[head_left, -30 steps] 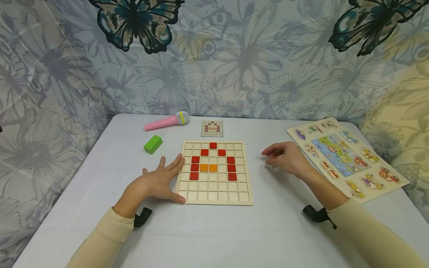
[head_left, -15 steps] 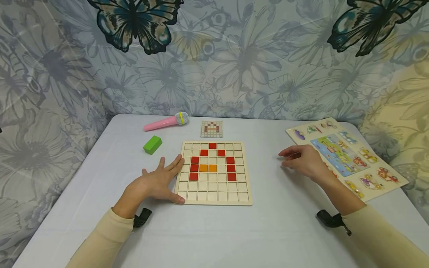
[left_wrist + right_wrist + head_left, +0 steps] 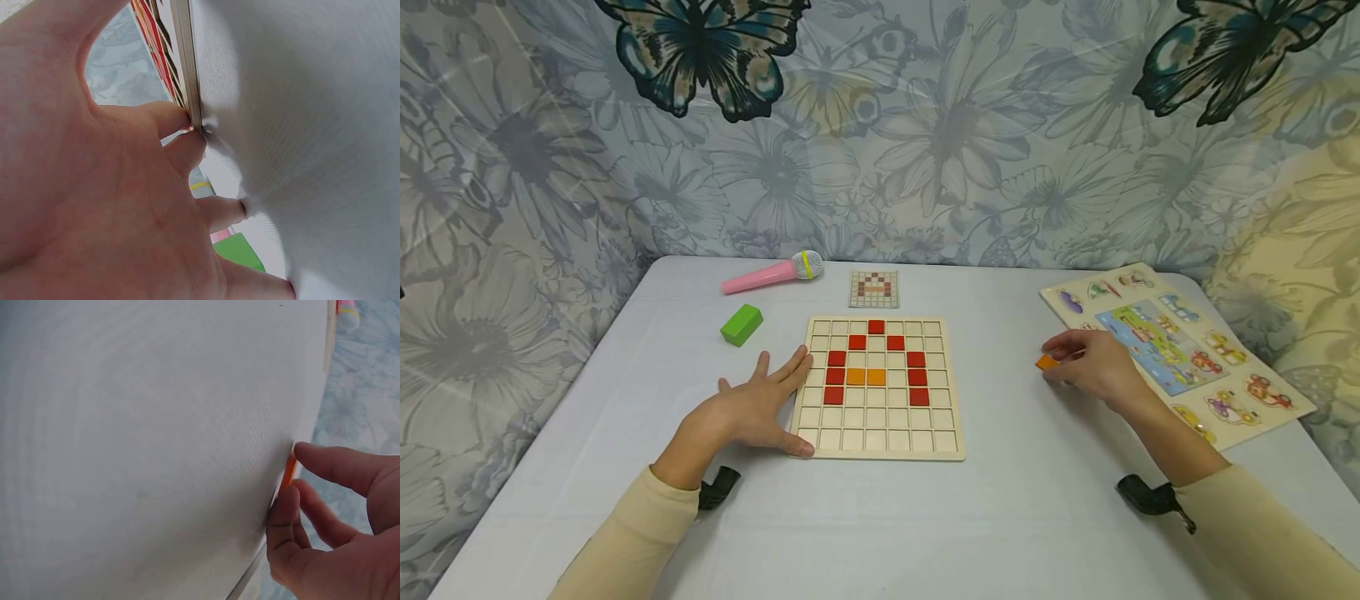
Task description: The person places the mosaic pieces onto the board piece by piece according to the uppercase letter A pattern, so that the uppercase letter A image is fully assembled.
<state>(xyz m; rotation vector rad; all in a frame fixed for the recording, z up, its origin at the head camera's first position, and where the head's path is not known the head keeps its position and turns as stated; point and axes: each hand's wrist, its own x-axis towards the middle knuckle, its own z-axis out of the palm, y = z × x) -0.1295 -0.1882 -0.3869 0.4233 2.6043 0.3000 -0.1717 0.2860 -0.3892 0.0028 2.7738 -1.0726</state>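
Observation:
My left hand (image 3: 751, 408) lies with fingers spread against the left edge of a wooden grid board (image 3: 886, 429); fingertips and thumb touch its rim. Red square tiles (image 3: 917, 377) form an arch on the board, and two orange tiles (image 3: 856, 377) sit side by side within it. Off to the right, my right hand (image 3: 1093, 367) pinches an orange tile (image 3: 1046, 362) between thumb and fingers, low over the white table. In the right wrist view that orange tile (image 3: 288, 472) shows edge-on between the fingertips.
A small pattern card (image 3: 874, 289) lies behind the board. A pink toy microphone (image 3: 767, 274) and a green block (image 3: 742, 325) are at the back left. A picture puzzle board (image 3: 1176, 354) lies at the right, beside my right hand. A patterned cloth wall (image 3: 955, 192) stands behind the table.
My right hand has moved rightward, away from the grid board, and now pinches an orange tile that was not visible before. My left hand has stayed in place.

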